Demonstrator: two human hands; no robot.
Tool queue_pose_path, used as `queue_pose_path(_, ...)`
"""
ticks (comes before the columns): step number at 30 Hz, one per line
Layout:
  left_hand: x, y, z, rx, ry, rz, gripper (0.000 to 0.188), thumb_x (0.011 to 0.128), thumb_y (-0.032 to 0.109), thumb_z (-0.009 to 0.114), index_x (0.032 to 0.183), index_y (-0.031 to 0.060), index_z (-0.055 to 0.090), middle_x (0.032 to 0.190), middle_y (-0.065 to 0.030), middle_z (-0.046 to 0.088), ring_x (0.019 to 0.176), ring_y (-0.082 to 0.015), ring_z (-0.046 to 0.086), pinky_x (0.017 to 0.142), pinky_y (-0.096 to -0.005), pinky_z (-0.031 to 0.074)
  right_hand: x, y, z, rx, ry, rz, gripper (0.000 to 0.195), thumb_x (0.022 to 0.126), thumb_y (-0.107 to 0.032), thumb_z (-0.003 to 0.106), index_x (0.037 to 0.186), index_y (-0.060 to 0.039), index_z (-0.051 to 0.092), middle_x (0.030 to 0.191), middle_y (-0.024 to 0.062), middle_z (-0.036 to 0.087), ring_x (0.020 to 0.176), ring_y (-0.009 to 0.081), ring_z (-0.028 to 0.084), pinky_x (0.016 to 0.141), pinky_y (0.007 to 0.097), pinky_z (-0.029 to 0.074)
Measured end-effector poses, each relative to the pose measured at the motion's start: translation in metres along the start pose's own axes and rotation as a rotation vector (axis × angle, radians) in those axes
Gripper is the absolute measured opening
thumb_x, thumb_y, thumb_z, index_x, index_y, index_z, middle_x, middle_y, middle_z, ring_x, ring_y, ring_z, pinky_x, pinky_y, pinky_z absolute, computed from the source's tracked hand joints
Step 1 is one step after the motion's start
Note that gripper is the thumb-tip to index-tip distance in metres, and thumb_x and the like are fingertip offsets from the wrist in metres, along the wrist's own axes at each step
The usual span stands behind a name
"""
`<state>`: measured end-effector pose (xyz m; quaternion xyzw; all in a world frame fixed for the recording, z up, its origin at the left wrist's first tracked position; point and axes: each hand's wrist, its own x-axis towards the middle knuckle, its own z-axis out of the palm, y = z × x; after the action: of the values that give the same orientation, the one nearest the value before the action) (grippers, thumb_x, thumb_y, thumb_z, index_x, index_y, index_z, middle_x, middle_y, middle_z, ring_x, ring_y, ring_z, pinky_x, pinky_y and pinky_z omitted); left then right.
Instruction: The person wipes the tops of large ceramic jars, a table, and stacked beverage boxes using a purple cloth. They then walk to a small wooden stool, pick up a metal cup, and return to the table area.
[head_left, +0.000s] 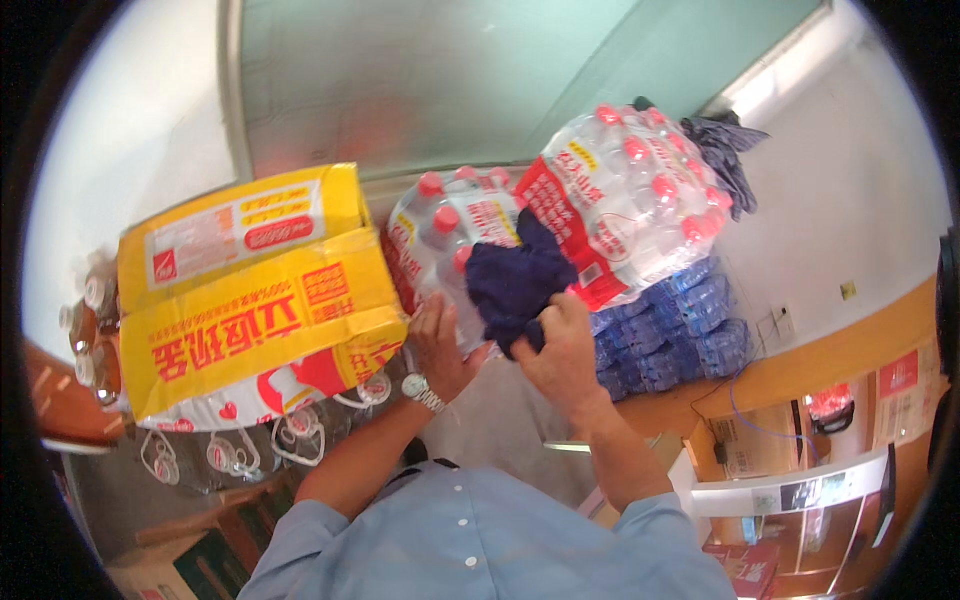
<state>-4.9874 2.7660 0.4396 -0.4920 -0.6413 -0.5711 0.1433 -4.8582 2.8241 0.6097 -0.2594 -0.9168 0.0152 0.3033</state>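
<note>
My right hand (559, 356) grips a bunched dark navy cloth (517, 277). The cloth lies against a shrink-wrapped pack of red-capped water bottles (476, 206) and overlaps the lower edge of a second, larger such pack (622, 202), which is tilted. My left hand (442, 352), with a metal wristwatch (421, 391) on its wrist, rests flat against the near side of the smaller pack, thumb spread. Right beside its fingers is the corner of a yellow cardboard carton (247, 300) that bears printing; whether they touch it, I cannot tell.
Large bottles with white carry handles (232, 454) stand under the carton. Bottles of brown liquid (94, 330) are at its left. Blue-tinted bottle packs (664, 330) are stacked at right, before a wall with a cable (739, 409). A frosted glass panel (420, 82) stands behind.
</note>
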Motion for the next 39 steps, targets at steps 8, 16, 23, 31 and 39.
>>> queue_pose_path(8,0.005,0.009,-0.014,0.013,-0.019,-0.064,0.078,0.081,0.030,0.074,0.141,-0.0006,0.034,0.147,-0.0257,0.031,0.133,-0.0435,0.033,0.110,-0.0543,0.027,0.077,0.018,-0.126,0.844,0.118,0.562,0.018,0.085,-0.010,0.071,0.101,-0.0047,0.065,0.084,-0.0009,0.064,0.073,0.0074,0.058,0.065,0.0245,0.050)
queue_pose_path(16,0.064,0.131,0.011,-0.147,-0.006,0.257,0.090,0.071,0.031,0.085,0.142,0.0041,0.037,0.149,-0.0272,0.030,0.134,-0.0438,0.037,0.108,-0.0540,0.031,0.245,0.166,-0.123,0.075,0.118,-0.400,0.049,0.085,-0.038,0.073,0.107,0.0039,0.060,0.117,0.0231,0.058,0.108,0.0356,0.056,0.097,0.0393,0.043)
queue_pose_path(23,0.127,0.177,0.101,-0.074,0.008,0.220,0.103,0.068,0.039,0.087,0.147,0.0066,0.030,0.151,-0.0276,0.028,0.136,-0.0438,0.035,0.108,-0.0552,0.032,0.322,0.192,-0.084,0.092,-0.551,-0.223,0.057,0.093,-0.048,0.051,0.115,0.0033,0.062,0.122,0.0236,0.060,0.111,0.0354,0.057,0.097,0.0395,0.044)
queue_pose_path(31,0.126,0.154,0.146,0.001,0.129,0.265,0.096,0.074,0.018,0.083,0.148,0.0095,0.024,0.150,-0.0286,0.029,0.136,-0.0453,0.036,0.108,-0.0567,0.032,0.307,0.292,-0.104,0.077,-0.214,-0.180,0.027,0.096,-0.022,0.053,0.106,0.0017,0.060,0.100,0.0220,0.063,0.098,0.0385,0.059,0.084,0.0424,0.047)
queue_pose_path(39,0.126,0.160,0.141,-0.107,0.022,0.072,0.094,0.076,0.016,0.078,0.147,-0.0039,0.019,0.147,-0.0311,0.029,0.134,-0.0462,0.035,0.110,-0.0532,0.029,0.157,0.286,-0.177,0.304,0.094,-0.318,0.013,0.091,-0.014,0.064,0.093,-0.0012,0.060,0.085,0.0091,0.059,0.076,0.0239,0.053,0.072,0.0358,0.044)
